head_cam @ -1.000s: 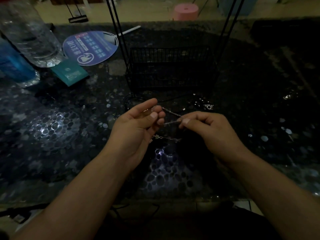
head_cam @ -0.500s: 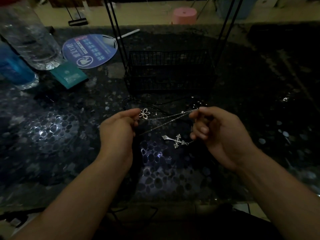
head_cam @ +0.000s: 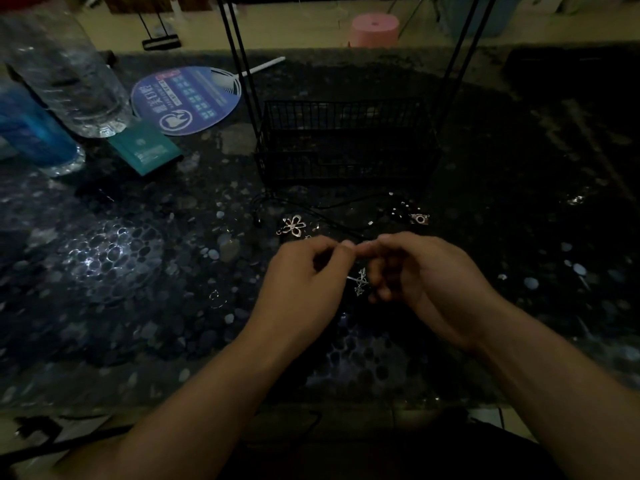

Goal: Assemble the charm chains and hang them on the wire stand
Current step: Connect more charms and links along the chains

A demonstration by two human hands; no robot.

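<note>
Taking the wire stand (head_cam: 346,140) as my landmark, I start at its far left, where a clear bottle (head_cam: 65,74) and a blue bottle (head_cam: 31,133) stand, with a round printed fan (head_cam: 187,98) and a teal card (head_cam: 145,150) lying between them and the stand.

Just in front of the stand's basket, toward its left corner, the flower charm (head_cam: 293,226) now lies on the table; half a second ago my left hand held it up by the chain, so it has been set down or dropped.

Nearer me, my left hand (head_cam: 304,282) and right hand (head_cam: 426,282) have closed in from well apart until the thumb and forefinger tips meet. Both are curled in a fine pinch; I judge it is on the chain's ends, but the chain itself is too dim to see. The cross charm (head_cam: 360,281) hangs between the two hands.

In front of the stand's right corner a small camera charm (head_cam: 419,218) lies on the table.

I read this as joining a clasp or ring; nothing hangs on the stand yet that I can see.
</note>
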